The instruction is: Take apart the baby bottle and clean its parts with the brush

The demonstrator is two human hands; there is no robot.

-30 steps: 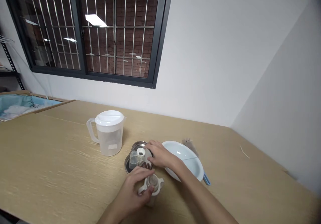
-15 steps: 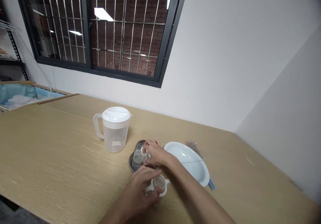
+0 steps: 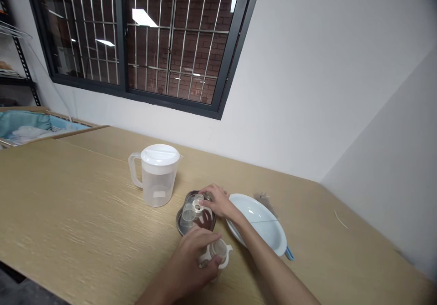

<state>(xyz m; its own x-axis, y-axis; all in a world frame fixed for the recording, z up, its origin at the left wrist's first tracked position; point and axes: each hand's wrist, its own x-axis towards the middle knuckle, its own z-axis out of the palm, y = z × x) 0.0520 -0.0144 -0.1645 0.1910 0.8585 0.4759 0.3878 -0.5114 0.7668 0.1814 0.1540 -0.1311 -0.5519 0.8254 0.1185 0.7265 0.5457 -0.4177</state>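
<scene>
My left hand (image 3: pixel 196 257) is closed on a small clear cup (image 3: pixel 218 249) seated in a white ring with side tabs, held just above the near table. My right hand (image 3: pixel 218 200) is at the right rim of a curved metal tray (image 3: pixel 178 223), thumb and fingers apart beside a small clear piece with a white ring (image 3: pixel 198 206). That piece lies in the tray, next to another small clear cup (image 3: pixel 188 213). Whether the right thumb still touches the white ring is hard to see.
A lidded clear pitcher (image 3: pixel 159 177) stands behind the tray, to the left. Right of the tray lies a pale oval dish (image 3: pixel 262 230), with a blue handle (image 3: pixel 289 252) and a greyish clear packet (image 3: pixel 264 200) near its edge. A wall and barred window (image 3: pixel 170 45) bound the table.
My right hand has drawn slightly right and back from the pieces in the tray, showing more of the tray. My left hand keeps its hold. The view has shifted slightly.
</scene>
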